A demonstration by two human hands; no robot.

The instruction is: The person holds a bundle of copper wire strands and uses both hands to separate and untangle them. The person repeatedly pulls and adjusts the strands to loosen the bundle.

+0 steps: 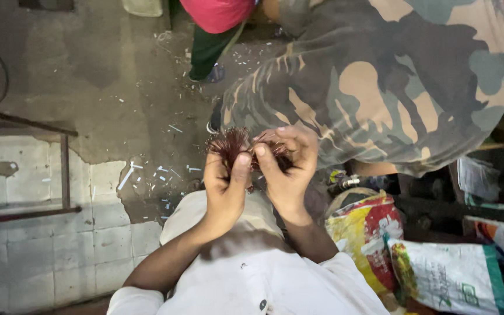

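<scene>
Both of my hands are up in front of my chest, closed on a tuft of thin reddish-brown wire strands [231,144]. Left hand [224,189] is curled into a fist around the stems, thumb pressed up along them, so the strands fan out like a brush at about twelve o'clock from my knuckles. Right hand [288,169] sits at three o'clock from the left, touching it; its thumb and fingers pinch some of the same strands, and a second, smaller spray shows between those fingers.

Below my wrists, at six o'clock, is my white shirt [252,274]. At twelve to two o'clock from my hands another person in camouflage trousers [380,87] bends or sits close by, and farther off at twelve o'clock I see someone in a pink top [217,13]. Printed sacks [438,274] lie at four o'clock. At nine o'clock the concrete floor [88,76] is littered with small white bits [164,172], meeting pale tiles [30,233] at eight o'clock, with dark metal bars [64,169] across them.
</scene>
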